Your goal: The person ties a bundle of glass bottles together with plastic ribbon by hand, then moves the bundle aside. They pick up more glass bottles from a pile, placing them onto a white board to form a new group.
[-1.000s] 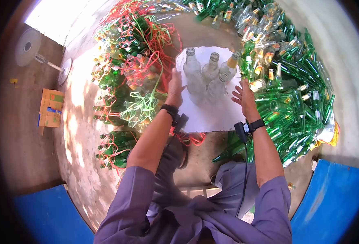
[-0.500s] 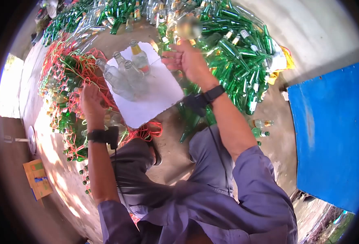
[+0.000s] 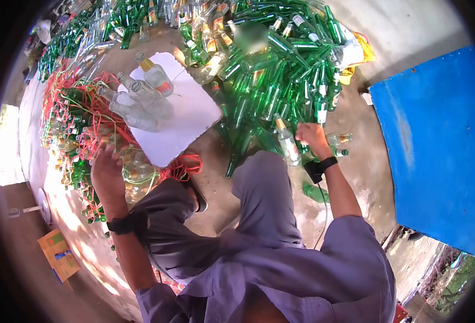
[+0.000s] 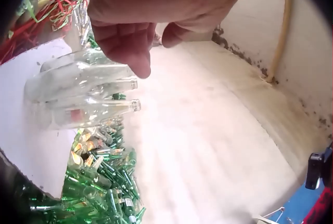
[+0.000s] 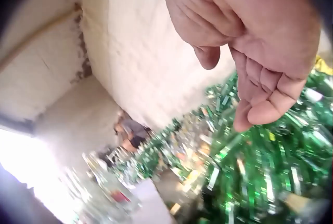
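Several clear glass bottles [image 3: 157, 78] stand grouped on a white board [image 3: 186, 116], also visible in the left wrist view. My left hand [image 3: 108, 175] hovers by the board's lower left side, near red strapping, its fingers loosely bent around nothing. Over on the right, my right hand [image 3: 314, 139] is beside a clear bottle with a yellow neck [image 3: 288, 144]; contact between them cannot be told. In the right wrist view the right hand [image 5: 255, 47] has loosely bent fingers and an empty palm.
Green bottles [image 3: 272, 89] lie heaped beyond and right of the board. Bundled bottles with red and green strapping [image 3: 84, 129] stand at left. A few loose bottles [image 3: 338, 139] are right of the right hand. A blue panel [image 3: 436, 151] stands at far right.
The head view has turned right. Both hands have moved away from the sides of the board, the right one swinging down and right to beside the yellow-necked bottle.
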Demonstrator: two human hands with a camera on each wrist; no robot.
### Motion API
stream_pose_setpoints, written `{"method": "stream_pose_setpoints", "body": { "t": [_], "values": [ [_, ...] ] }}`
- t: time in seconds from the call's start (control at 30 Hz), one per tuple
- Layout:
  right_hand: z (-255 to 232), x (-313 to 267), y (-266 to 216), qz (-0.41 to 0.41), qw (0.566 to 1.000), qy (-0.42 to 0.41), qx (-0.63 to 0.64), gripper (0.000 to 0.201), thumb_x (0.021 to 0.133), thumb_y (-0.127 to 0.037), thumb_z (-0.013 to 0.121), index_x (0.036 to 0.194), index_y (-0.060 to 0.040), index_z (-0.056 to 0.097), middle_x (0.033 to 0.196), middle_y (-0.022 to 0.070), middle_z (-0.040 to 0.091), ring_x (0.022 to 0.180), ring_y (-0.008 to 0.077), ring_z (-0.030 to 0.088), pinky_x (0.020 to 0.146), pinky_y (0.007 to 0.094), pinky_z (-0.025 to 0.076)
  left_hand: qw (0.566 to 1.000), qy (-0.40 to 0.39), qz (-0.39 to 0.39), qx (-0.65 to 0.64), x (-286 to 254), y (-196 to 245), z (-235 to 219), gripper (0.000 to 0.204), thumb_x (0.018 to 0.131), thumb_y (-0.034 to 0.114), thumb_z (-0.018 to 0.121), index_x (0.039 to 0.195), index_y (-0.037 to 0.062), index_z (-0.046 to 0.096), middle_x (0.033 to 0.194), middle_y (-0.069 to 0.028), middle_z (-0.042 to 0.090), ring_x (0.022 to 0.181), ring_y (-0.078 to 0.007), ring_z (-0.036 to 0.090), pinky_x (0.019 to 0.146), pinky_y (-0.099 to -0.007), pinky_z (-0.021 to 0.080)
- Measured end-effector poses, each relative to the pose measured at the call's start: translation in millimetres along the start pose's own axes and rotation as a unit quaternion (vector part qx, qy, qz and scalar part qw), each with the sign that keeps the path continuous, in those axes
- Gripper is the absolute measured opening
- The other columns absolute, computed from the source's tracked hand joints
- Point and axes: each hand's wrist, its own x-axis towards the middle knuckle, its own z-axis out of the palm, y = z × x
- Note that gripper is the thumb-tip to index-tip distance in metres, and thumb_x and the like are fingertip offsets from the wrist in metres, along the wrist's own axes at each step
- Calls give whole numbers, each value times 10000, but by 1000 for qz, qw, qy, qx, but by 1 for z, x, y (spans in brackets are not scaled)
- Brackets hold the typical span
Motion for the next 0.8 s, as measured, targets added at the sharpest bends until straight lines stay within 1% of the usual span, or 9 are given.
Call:
{"method": "stream_pose_setpoints", "body": {
  "t": [0.03,0.1,0.13,0.2,0.27,0.53,0.7,0.73,0.8],
  "values": [
    [9,10,27,0,1000,-4,2,297,907,-257,611,754,-6,651,746,112,677,589,162,620,553,274,493,1000,2,2,3,0,1,3,351,1021,200,523,1308,-3,512,1118,-121,654,865,-169,634,739,-282,494],
    [30,30,66,-186,953,64,-228,235,853,-220,612,864,7,673,799,210,687,650,292,666,624,380,531,1000,20,4,-9,-3,4,13,340,1012,194,535,1292,1,519,1061,-109,653,797,-157,598,695,-275,473],
    [40,38,75,-192,953,56,-226,235,853,-220,612,864,7,673,799,210,687,650,292,666,624,380,531,1000,27,11,-7,-3,4,14,340,1012,194,535,1292,1,519,1061,-109,653,797,-157,598,695,-275,473],
    [63,55,76,-144,945,65,-287,295,820,-271,646,989,-34,693,934,252,690,932,466,647,824,506,520,999,16,-8,-35,-1,4,17,337,1008,197,540,1285,6,521,1030,-100,656,781,-156,600,686,-281,467],
    [80,60,64,-89,943,91,-308,377,834,-266,639,1140,-46,641,1021,248,688,975,444,650,857,515,516,999,41,-3,-30,-2,6,31,292,1006,196,547,1234,14,537,963,-84,669,724,-150,595,649,-273,460],
    [101,120,86,-25,918,81,-388,372,819,-251,658,1124,-41,629,1086,218,692,1041,421,650,877,523,507,1000,16,-6,-14,-3,8,48,284,1006,208,538,1216,18,554,934,-64,692,732,-140,629,640,-271,475],
    [99,110,75,-38,909,96,-405,357,829,-276,707,1044,3,651,1013,242,704,983,423,671,851,509,515,999,4,-13,-29,-6,12,62,264,998,176,540,1177,-13,582,899,-89,694,694,-144,624,626,-270,482],
    [98,109,72,-25,905,68,-419,364,842,-271,704,1054,18,641,1047,249,693,1010,415,664,869,504,509,999,-1,-20,-30,-5,12,63,259,997,176,542,1164,-17,588,895,-93,695,689,-144,624,622,-270,482],
    [94,114,87,-68,892,20,-446,401,845,-261,708,1100,31,609,1105,266,664,1055,415,639,900,495,496,999,3,-17,-32,-3,12,61,252,997,176,545,1157,-13,591,890,-96,697,687,-143,632,613,-261,485]
  ]
}}
